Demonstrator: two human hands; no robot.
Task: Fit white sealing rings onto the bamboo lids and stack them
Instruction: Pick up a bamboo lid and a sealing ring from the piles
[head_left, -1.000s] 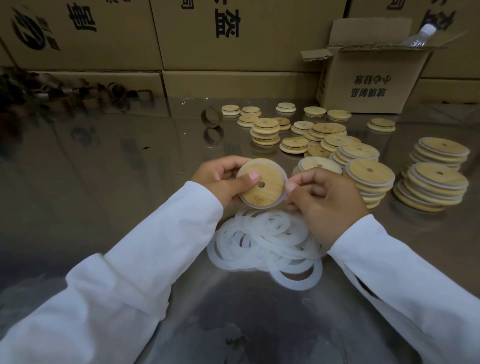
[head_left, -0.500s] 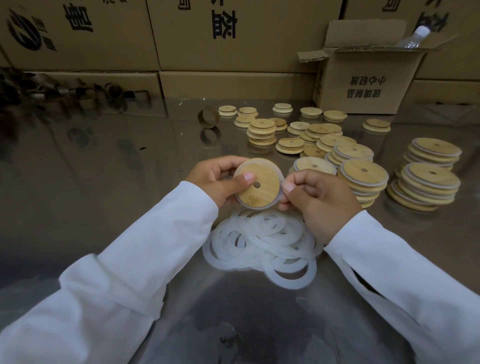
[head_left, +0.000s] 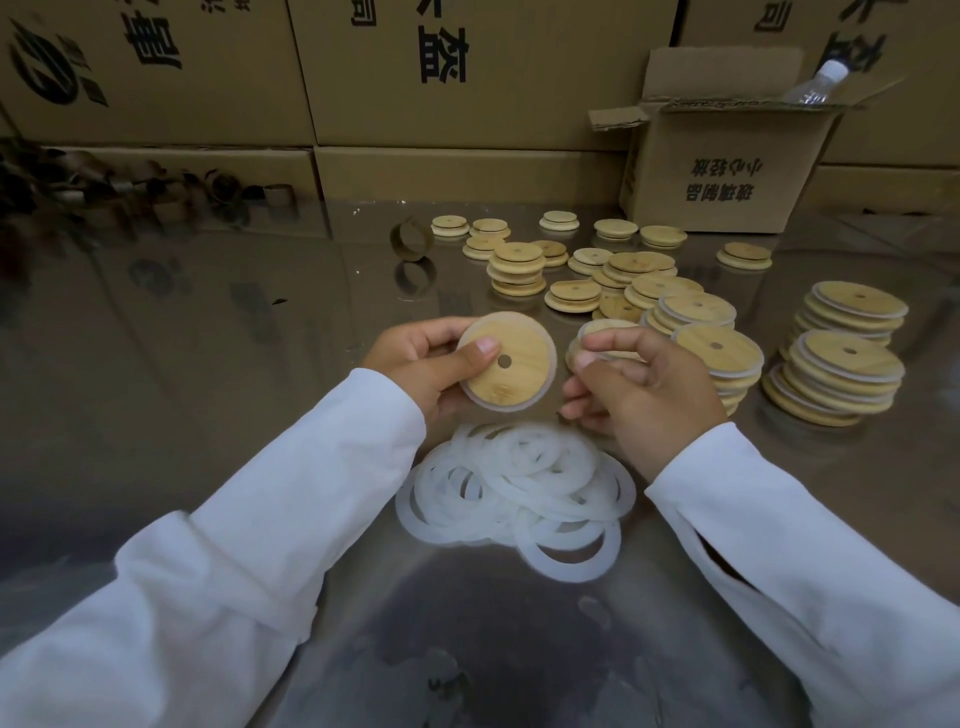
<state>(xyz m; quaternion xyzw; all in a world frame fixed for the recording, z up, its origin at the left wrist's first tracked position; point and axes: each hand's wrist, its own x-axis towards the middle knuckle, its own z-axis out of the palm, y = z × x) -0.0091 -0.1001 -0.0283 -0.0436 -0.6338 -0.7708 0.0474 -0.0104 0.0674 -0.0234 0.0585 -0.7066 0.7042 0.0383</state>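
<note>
My left hand (head_left: 415, 358) grips a round bamboo lid (head_left: 519, 364) with a small centre hole. The thumb lies on its face and a white sealing ring shows around its rim. My right hand (head_left: 649, 384) hovers just right of the lid without touching it, fingers loosely curled and holding nothing. Below both hands a pile of loose white sealing rings (head_left: 519, 483) lies on the table. Stacks of ringed lids (head_left: 844, 379) stand to the right, one stack (head_left: 722, 348) right behind my right hand. Bare lids (head_left: 519, 265) lie farther back.
An open cardboard box (head_left: 727, 171) with a plastic bottle (head_left: 815, 83) in it stands at the back right. Large cartons (head_left: 457, 78) wall off the back. A cardboard tube ring (head_left: 410, 237) stands near the bare lids, and several dark tube cores (head_left: 156, 192) lie back left.
My right hand has let go of the lid's right edge and drawn slightly away. The left hand still holds the lid, now tilted more face-up.
</note>
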